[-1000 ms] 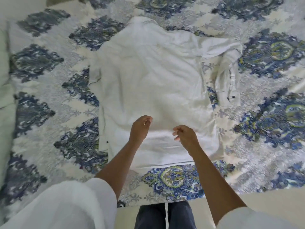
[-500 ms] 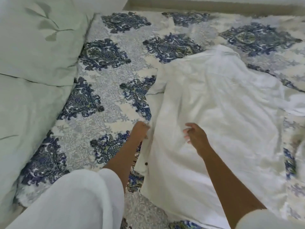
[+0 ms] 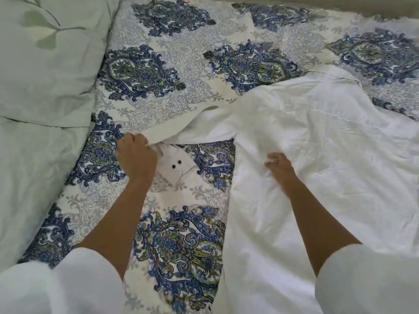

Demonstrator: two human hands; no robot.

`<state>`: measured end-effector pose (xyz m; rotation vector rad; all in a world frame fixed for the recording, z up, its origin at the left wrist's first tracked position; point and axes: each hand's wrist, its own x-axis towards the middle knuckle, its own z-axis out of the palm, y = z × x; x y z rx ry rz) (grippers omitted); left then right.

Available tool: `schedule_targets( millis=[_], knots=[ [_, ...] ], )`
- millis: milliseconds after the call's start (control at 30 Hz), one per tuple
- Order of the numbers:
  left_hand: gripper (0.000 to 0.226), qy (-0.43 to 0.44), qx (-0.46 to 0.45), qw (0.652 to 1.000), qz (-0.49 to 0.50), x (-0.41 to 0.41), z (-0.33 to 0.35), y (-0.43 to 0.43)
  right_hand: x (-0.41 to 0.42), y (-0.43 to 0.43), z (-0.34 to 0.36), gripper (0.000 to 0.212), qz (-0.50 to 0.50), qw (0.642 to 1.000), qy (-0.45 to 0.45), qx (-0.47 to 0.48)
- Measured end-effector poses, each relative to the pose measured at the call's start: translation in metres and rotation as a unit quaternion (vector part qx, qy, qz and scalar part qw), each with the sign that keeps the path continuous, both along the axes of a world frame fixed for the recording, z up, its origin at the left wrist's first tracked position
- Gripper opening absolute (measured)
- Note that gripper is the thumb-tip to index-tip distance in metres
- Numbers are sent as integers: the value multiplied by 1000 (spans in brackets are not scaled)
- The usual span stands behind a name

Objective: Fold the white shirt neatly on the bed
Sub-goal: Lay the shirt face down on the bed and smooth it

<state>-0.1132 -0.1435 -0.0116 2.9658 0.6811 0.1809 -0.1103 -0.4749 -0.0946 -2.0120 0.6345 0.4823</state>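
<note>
The white shirt (image 3: 317,143) lies spread over the right half of the bed, on a blue patterned quilt (image 3: 181,234). Its left sleeve (image 3: 199,130) stretches out to the left. My left hand (image 3: 136,155) grips the sleeve near its end, fingers curled round the cloth. The cuff (image 3: 175,166), with two dark buttons, hangs just right of that hand. My right hand (image 3: 277,165) pinches a fold of the shirt's body at its left edge, below the armpit.
Pale green pillows (image 3: 45,75) fill the left side, one (image 3: 29,177) below the other. The bed's far edge (image 3: 340,5) runs along the top of the view. Bare quilt lies between my two forearms.
The view has swung left and closer. My left hand has taken hold of the left sleeve and pulled it out to the left; my right hand now pinches the shirt's body.
</note>
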Motion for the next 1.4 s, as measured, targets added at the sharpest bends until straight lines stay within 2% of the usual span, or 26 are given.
schedule_targets(
  millis=[67, 133, 200, 233, 267, 333, 400, 500, 567, 633, 700, 767, 800, 833, 867, 933, 967, 1033, 1133, 1200, 1300, 1400],
  knots=[
    [24, 9, -9, 998, -64, 19, -6, -3, 4, 0, -4, 20, -3, 1000, -5, -7],
    [29, 32, -40, 976, -212, 48, -14, -20, 9, 1, -2, 18, 0, 1000, -1, -17],
    [39, 106, -68, 945, -302, 84, -22, -42, 13, 1, -3, 17, 0, 1000, 8, -24],
    [44, 156, -59, 936, -310, 101, -29, -52, 14, 1, -2, 16, 0, 1000, 9, -22],
    [47, 200, -44, 934, -291, 116, -34, -60, 15, 0, -5, 16, 2, 1000, 11, -21],
    [40, 223, -28, 949, -222, 135, -38, -69, 16, -2, -7, 16, 6, 1000, 11, -18],
    [29, 196, -14, 965, -175, 149, -32, -67, 19, -4, -8, 15, 5, 1000, 17, -15],
    [29, 135, -8, 988, -81, 168, -17, -46, 22, -7, -9, 13, 8, 1000, 30, -3],
    [28, 165, -6, 985, -41, 182, -12, -35, 24, -7, -7, 12, 3, 999, 38, 12],
    [29, 209, -47, 976, -47, 191, -18, -36, 30, -6, -2, 12, 24, 998, 57, 11],
    [33, 229, -121, 961, -95, 198, -25, -58, 40, -7, 10, 18, 56, 992, 113, 14],
    [40, 237, -144, 950, -144, 204, -31, -89, 52, -14, 27, 18, 43, 984, 154, 73],
    [45, 245, -149, 944, -164, 209, -34, -104, 58, -19, 36, 18, 19, 983, 142, 111],
    [50, 259, -155, 935, -186, 214, -38, -120, 65, -26, 41, 19, -14, 988, 88, 123],
    [52, 275, -156, 926, -207, 222, -43, -135, 73, -33, 44, 19, -44, 995, 8, 88],
    [49, 283, -203, 913, -213, 234, -51, -163, 93, -49, 48, 19, -76, 983, -142, -91],
    [47, 276, -216, 910, -221, 237, -52, -175, 104, -58, 49, 21, -72, 965, -179, -177],
    [41, 266, -210, 909, -243, 240, -49, -198, 123, -76, 40, 25, -21, 951, -193, -241],
    [35, 266, -205, 908, -251, 249, -50, -214, 124, -94, 6, 28, 59, 959, -170, -217],
    [32, 247, -189, 915, -256, 258, -55, -215, 110, -96, -13, 33, 75, 953, -194, -222],
    [44, 243, -248, 916, -203, 264, -55, -223, 101, -93, -24, 35, 76, 944, -218, -237],
    [47, 276, -370, 867, -188, 271, -49, -234, 105, -96, -20, 33, 59, 954, -211, -207]
  ],
)
